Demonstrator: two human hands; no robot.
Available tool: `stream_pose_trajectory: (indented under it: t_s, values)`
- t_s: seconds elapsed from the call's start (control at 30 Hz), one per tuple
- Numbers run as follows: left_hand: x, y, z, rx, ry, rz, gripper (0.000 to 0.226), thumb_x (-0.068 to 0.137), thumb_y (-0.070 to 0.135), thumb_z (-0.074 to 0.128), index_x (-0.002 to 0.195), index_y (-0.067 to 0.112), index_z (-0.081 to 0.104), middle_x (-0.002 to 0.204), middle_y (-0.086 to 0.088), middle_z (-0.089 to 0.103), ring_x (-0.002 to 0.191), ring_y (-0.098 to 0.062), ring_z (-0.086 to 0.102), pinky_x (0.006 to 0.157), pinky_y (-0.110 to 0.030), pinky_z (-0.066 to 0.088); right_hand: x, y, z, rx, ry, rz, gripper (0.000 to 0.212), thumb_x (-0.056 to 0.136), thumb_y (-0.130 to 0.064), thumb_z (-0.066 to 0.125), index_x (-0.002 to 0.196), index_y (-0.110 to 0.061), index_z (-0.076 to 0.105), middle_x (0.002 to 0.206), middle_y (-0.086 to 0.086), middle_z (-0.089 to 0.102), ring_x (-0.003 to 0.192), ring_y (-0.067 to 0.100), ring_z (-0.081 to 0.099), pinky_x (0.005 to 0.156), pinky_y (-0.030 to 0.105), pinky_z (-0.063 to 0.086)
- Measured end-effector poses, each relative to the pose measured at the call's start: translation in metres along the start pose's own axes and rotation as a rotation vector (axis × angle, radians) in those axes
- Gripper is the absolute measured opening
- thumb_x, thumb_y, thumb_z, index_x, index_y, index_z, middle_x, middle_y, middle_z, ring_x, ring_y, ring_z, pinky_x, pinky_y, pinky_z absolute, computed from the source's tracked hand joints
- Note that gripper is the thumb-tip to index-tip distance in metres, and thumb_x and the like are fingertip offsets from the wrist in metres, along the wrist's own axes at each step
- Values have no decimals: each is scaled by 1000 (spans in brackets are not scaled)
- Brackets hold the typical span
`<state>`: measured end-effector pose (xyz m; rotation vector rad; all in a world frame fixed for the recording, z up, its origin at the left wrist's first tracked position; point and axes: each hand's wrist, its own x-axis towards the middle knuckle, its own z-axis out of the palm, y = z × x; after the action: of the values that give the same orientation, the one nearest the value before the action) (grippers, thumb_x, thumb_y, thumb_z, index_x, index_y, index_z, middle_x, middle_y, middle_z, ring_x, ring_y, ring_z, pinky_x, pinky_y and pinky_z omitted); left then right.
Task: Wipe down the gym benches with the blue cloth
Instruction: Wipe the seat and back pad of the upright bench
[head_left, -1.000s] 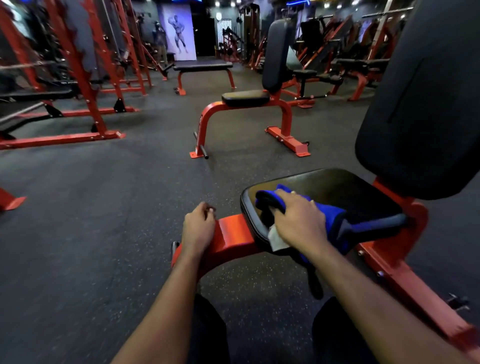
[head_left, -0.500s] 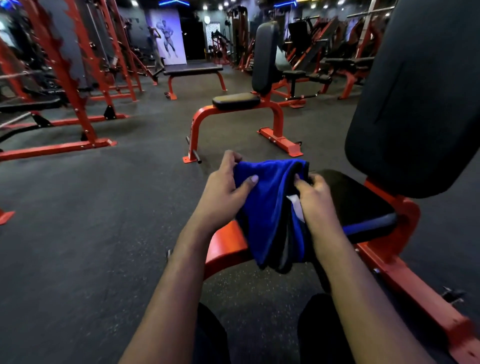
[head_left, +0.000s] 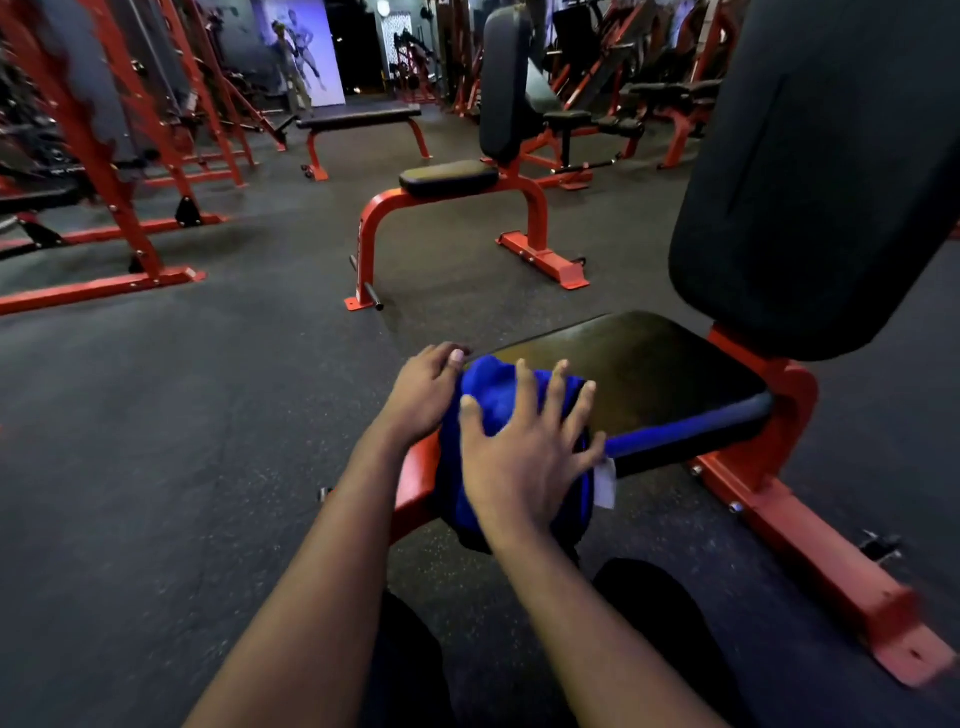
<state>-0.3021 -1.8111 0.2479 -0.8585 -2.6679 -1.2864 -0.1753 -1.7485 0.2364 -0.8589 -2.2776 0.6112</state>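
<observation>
Cloth (head_left: 491, 395): soft, light; we'd press its middle.
Right hand (head_left: 519, 457): splayed flat on it.
Left hand (head_left: 421, 395): nine o'clock, grip unclear.

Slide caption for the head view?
Right hand spread flat on the blue cloth at the seat pad front; left hand touching it.

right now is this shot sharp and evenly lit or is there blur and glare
Head view: dim overall, with a dull sheen on the seat pad; the red frame foot at lower right is smeared by motion blur; the wide lens tilts the red rack at the left edge; the blue cloth looks saturated, showing little fold detail.
</observation>
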Motion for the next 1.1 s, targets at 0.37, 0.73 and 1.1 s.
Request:
stream_pose_trajectory:
  t_s: [0.37, 0.73, 1.1]
  values:
    - [33, -21, 11, -223, -187, -271, 21, 102, 8, 44, 113, 15, 60, 84, -9, 56, 65, -18, 49, 57, -27, 41, -32, 31, 38, 217, 409, 28, 28, 94, -33, 57, 111, -15, 70, 145, 9, 51, 140, 36, 36, 113, 53, 27]
    - [33, -24, 7, -108, -184, -171, 22, 98, 11, 51, 112, 20, 65, 119, -8, 67, 111, -21, 59, 98, -32, 44, -2, 68, 10, 163, 505, 10, 19, 93, -26, 59, 103, -13, 68, 135, 12, 55, 121, 41, 46, 101, 46, 34]
    - [23, 85, -10, -256, -366, 55, 54, 101, 52, 35, 107, 14, 72, 106, 1, 70, 101, -13, 62, 93, -31, 46, 53, 42, -59, 477, 475, -169, 25, 78, -17, 80, 100, -11, 69, 127, 8, 45, 116, 21, 47, 108, 19, 31]
